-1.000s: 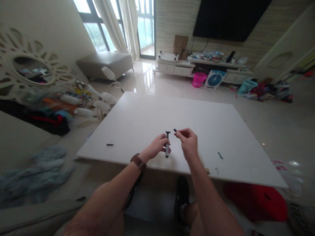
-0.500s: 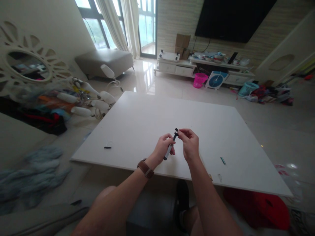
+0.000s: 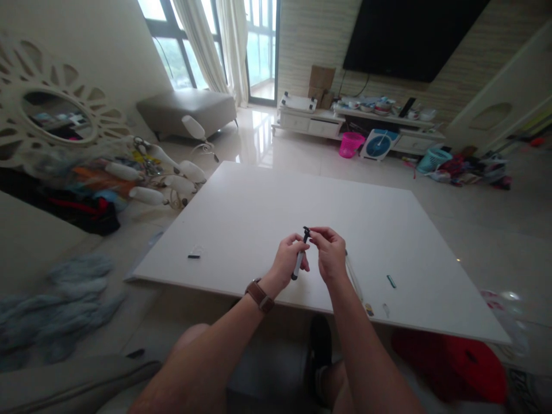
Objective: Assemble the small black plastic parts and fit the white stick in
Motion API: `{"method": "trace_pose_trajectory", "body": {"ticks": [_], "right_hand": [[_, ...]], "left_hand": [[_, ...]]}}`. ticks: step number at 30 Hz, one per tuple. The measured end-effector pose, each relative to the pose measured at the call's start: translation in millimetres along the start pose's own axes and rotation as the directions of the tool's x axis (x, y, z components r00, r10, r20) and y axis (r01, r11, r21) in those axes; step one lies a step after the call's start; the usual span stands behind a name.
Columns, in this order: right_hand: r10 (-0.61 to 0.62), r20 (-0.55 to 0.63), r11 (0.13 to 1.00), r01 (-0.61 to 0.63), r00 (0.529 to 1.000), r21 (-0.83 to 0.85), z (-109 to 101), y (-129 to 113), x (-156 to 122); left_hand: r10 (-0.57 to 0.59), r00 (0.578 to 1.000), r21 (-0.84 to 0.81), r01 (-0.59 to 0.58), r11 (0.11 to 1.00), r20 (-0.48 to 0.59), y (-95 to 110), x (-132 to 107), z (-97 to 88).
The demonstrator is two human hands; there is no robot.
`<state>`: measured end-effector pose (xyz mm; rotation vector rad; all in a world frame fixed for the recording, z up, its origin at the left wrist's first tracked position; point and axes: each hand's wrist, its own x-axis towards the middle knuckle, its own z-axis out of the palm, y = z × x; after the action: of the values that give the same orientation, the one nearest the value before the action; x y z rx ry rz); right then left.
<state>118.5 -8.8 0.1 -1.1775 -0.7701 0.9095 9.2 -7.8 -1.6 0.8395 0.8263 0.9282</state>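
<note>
My left hand is closed around a slim grey-and-black stick-like tool, held tilted over the white board. My right hand pinches a small black piece at the tool's top end, so the two hands meet just above the board's near half. I wear a brown watch on the left wrist.
On the board lie a small black part at left, a clear thin stick by my right wrist, and a small green piece at right. A lamp with white shades lies on the floor left. A red object sits under the board's right corner.
My right hand moved left and brought the small black piece onto the tool's top end; the tool tilted from upright. The hands, apart a second ago, now touch.
</note>
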Motion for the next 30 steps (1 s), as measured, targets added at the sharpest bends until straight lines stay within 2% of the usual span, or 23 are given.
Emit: {"method": "trace_pose_trajectory", "body": {"ticks": [7, 16, 22, 27, 30], "right_hand": [[-0.077, 0.03, 0.992, 0.08, 0.997, -0.095, -10, -2, -10], [-0.151, 0.059, 0.96, 0.161, 0.987, -0.23, -8, -4, -4], [-0.208, -0.04, 0.951, 0.192, 0.977, -0.243, -7, 0, 8], [-0.124, -0.067, 0.978, 0.111, 0.99, -0.177, -9, 2, 12], [-0.103, -0.039, 0.989, 0.098, 0.994, -0.113, -10, 1, 11]], "left_hand": [[-0.016, 1.0, 0.024, 0.016, 1.0, 0.026, -2, -6, 0.7], [-0.042, 0.999, 0.043, 0.042, 0.998, -0.006, -3, 3, -1.0], [-0.026, 0.999, 0.079, 0.028, 0.996, -0.027, 1, 11, -3.7], [-0.023, 1.0, 0.081, 0.022, 0.997, 0.004, 0, 11, -3.5], [-0.01, 1.0, 0.098, 0.009, 0.995, 0.008, 0, 9, -1.9]]}}
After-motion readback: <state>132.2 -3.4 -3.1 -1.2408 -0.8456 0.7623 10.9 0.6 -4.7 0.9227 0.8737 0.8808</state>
